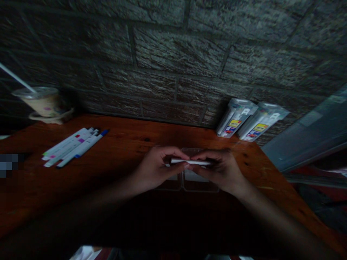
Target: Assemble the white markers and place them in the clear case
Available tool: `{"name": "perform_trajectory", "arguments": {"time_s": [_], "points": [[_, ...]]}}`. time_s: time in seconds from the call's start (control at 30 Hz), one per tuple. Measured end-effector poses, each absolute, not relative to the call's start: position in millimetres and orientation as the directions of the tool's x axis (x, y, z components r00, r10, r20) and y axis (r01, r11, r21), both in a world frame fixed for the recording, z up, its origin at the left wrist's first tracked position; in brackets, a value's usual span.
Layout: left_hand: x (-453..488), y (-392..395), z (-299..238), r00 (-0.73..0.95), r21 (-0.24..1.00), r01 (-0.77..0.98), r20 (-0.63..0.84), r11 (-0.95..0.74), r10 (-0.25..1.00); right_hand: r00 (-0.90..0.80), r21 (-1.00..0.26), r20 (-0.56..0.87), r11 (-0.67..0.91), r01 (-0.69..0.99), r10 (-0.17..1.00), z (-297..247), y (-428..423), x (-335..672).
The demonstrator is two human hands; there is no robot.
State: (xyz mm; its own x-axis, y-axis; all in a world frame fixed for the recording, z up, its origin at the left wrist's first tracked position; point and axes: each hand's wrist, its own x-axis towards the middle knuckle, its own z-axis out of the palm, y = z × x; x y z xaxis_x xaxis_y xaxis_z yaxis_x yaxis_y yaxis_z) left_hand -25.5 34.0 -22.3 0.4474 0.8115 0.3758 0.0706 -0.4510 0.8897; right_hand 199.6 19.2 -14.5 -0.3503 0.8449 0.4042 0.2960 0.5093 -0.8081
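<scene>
A slim white marker is level between my two hands, pinched by the thumbs and fingers. My left hand is closed on its left part, and my right hand on its right part. The fingertips meet near the middle, and the cap and any markings are hidden or too dark to read. Below the hands an open clear plastic case lies on the table, with a dividing wall down its middle and pale pieces in both halves. My hands cover much of it.
Several white markers with coloured ends lie in a bunch on the wooden table to the left. Behind them stands a drink cup with a straw in a holder. Two clear marker cases lean against the brick wall.
</scene>
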Motion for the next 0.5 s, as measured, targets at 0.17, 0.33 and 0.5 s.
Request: {"name": "perform_trajectory", "arguments": {"time_s": [0.17,0.33,0.5], "points": [[-26.9,30.9,-20.8,0.477,0.893,0.066,0.365,-0.446,0.800,-0.355,-0.841,0.399,0.492,0.228,0.846,-12.3,18.4,198.2],[-27.3,27.7,-23.5,0.502,0.895,0.037,0.368,-0.445,0.782,-0.330,-0.791,0.442,0.536,0.295,0.834,-13.6,18.8,198.8],[-25.0,29.6,-24.4,0.489,0.903,0.012,0.370,-0.430,0.790,-0.322,-0.802,0.433,0.523,0.288,0.842,-15.1,18.7,198.9]]}}
